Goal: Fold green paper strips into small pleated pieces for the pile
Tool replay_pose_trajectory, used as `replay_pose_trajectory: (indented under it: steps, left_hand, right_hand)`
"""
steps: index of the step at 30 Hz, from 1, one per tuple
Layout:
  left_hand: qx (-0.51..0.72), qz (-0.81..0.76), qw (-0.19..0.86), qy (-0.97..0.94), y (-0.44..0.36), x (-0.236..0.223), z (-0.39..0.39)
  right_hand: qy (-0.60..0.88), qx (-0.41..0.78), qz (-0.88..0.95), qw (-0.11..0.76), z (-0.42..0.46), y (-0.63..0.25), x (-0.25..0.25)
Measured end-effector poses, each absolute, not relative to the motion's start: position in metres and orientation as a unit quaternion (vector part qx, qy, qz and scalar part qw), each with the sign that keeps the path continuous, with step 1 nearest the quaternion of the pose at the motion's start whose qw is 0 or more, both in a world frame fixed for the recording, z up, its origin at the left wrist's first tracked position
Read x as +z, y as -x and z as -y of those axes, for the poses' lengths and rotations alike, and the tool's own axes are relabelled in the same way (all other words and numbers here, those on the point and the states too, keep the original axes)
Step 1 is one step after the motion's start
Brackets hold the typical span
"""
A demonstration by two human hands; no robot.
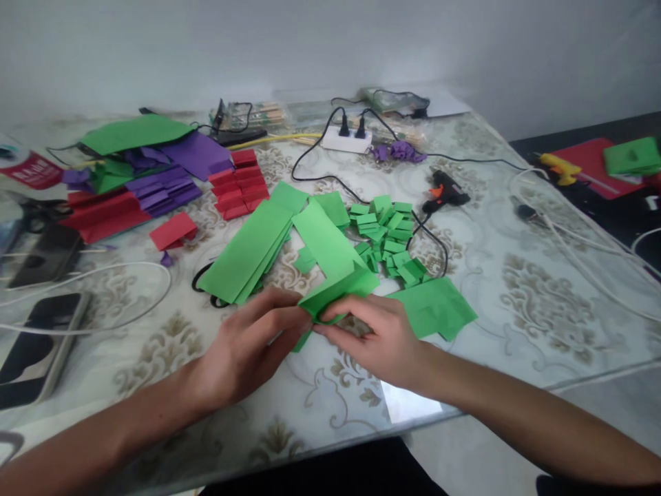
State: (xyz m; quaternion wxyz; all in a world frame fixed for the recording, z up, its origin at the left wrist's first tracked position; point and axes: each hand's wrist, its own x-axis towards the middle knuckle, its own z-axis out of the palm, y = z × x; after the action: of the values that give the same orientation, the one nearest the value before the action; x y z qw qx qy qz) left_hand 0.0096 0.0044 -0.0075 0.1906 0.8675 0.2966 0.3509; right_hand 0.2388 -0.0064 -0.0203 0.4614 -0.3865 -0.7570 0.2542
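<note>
My left hand [253, 348] and my right hand [379, 337] meet near the table's front edge, both pinching a folded green paper strip [330, 272] that runs up and away from them. The fingers of both hands are closed on the strip's near end. Just left of it lies a stack of long green strips [248, 251]. Behind it sits a heap of small folded green pieces [387, 234], and a flat green sheet [436, 306] lies right of my right hand.
Red folded papers [237, 182] and purple ones [165, 186] lie at the back left. A black glue gun [447, 193], a white power strip [345, 140] and cables cross the table. Two phones [36, 344] rest at the left edge. A yellow glue gun [560, 169] lies on the floor.
</note>
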Motion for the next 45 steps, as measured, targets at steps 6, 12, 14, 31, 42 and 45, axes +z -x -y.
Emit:
replay_pose_trajectory:
  steps: [6,12,14,31,42,45]
  left_hand:
    - [0.358,-0.303,0.156,-0.869,-0.010,-0.007,-0.004]
    - [0.367,-0.296,0.148,-0.869,-0.010,-0.003,-0.002]
    - [0.361,-0.295,0.141,-0.874,-0.007,-0.003,-0.001]
    - [0.450,-0.417,0.251,-0.749,-0.015,-0.019,0.007]
    - [0.370,-0.412,0.305,-0.775,-0.013,-0.006,-0.001]
    - [0.349,-0.402,0.296,-0.793,-0.013,-0.001,-0.003]
  right_hand:
    - [0.380,0.219,0.765,0.472,0.008,-0.238,-0.022]
    - [0.369,0.251,0.746,0.493,0.011,-0.238,-0.019]
    - [0.379,0.262,0.740,0.489,0.013,-0.238,-0.019]
    - [0.377,0.312,0.719,0.494,0.013,-0.235,-0.014]
    - [0.424,0.536,0.568,0.458,0.008,-0.231,-0.011]
    - [0.423,0.566,0.543,0.453,0.007,-0.230,-0.010]
